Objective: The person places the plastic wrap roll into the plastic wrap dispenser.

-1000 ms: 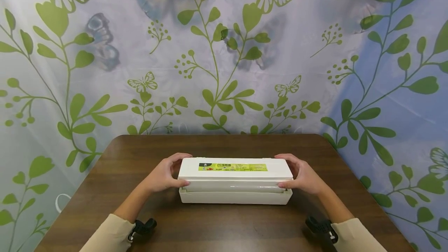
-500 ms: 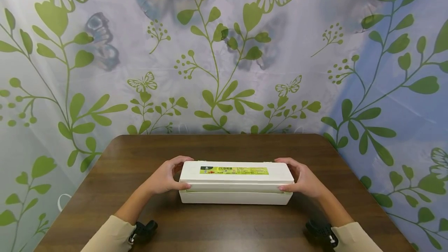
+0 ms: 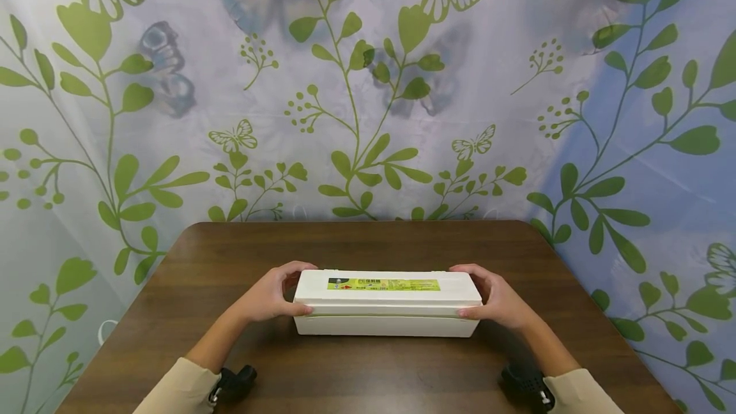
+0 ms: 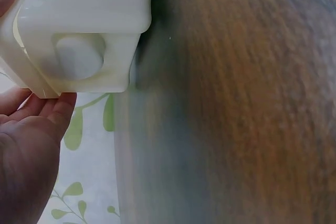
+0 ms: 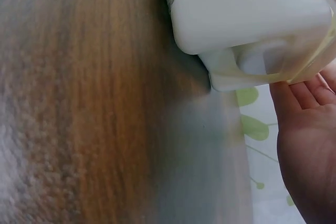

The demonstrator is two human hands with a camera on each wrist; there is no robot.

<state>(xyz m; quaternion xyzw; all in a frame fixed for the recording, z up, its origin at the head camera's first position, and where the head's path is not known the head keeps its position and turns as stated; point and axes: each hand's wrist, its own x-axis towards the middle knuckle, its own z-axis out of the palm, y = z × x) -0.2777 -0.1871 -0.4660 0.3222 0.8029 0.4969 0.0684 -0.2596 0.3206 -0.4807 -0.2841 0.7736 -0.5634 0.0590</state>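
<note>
A long white cling film dispenser (image 3: 385, 326) sits on the brown table, with a yellow-green label (image 3: 382, 284) along its lid. The lid lies down over the base, with only a thin seam at the front. At its left end my left hand (image 3: 270, 296) grips the lid, thumb on the front edge and fingers behind. My right hand (image 3: 505, 299) holds the right end in the same way. In the left wrist view, a pale round roll end (image 4: 79, 59) shows in the recess of the dispenser's end wall. Several fingertips are hidden behind the box.
The wood-grain table (image 3: 368, 375) has rounded far corners. Behind it hangs a curtain (image 3: 368, 114) printed with green leaves and butterflies. Black straps (image 3: 232, 385) circle the wrists by the beige sleeves. A white loop (image 3: 106, 331) hangs left of the table.
Both hands have lowered the lid slightly at the front. The gap between lid and base, where the film roll showed, has narrowed to a thin seam. The base has stayed in place.
</note>
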